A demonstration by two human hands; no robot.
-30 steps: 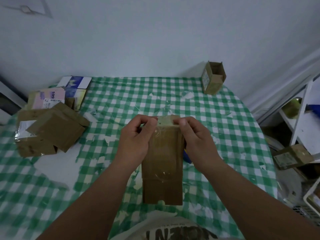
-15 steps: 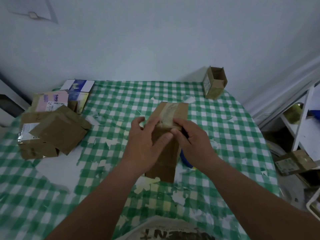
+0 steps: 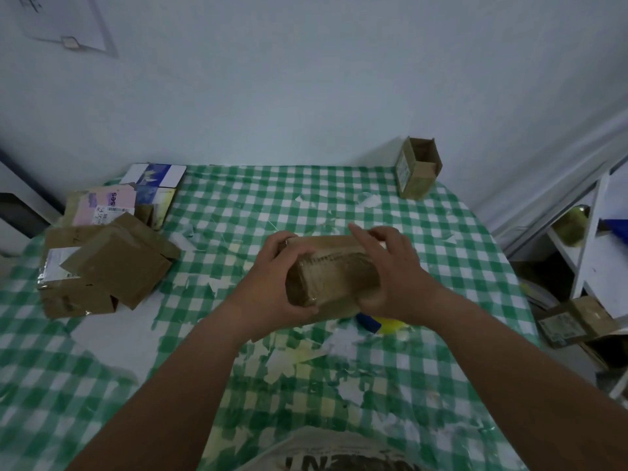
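**Gripped at both ends, held crosswise at mid-view**

Held low over the tabletop (image 3: pixel 112 338), in the middle of the view: a brown cardboard box (image 3: pixel 331 270) wrapped in clear tape, long axis running left to right, near left corner tipped lowest. Gripped at its left end by the left hand (image 3: pixel 272 283), thumb curled under the near lower edge, fingers wrapped over the far top edge. Grasped at its right end by the right hand (image 3: pixel 397 277), palm against the end face, fingers curled over the top, forefinger stretched along the upper edge toward the middle. Cannot tell whether the underside touches the surface below.

Spread across the tabletop: a green-and-white checked cloth (image 3: pixel 306 185), marked with pale torn patches. Just beneath the right hand, a blue and yellow object (image 3: pixel 384 322), mostly hidden by box and wrist, too covered to identify.

Well apart to the left, near the edge: a heap of brown boxes (image 3: pixel 112 263), one leaning tilted on the others. Behind the heap, a pink labelled packet (image 3: pixel 102 205); beyond that, a blue and white carton (image 3: pixel 153 175) close to the wall. At the far right corner, against the wall, a small open carton (image 3: pixel 419 168), upright. Off to the right, a white shelf (image 3: pixel 591 239), and lower down a labelled parcel (image 3: pixel 574 321).
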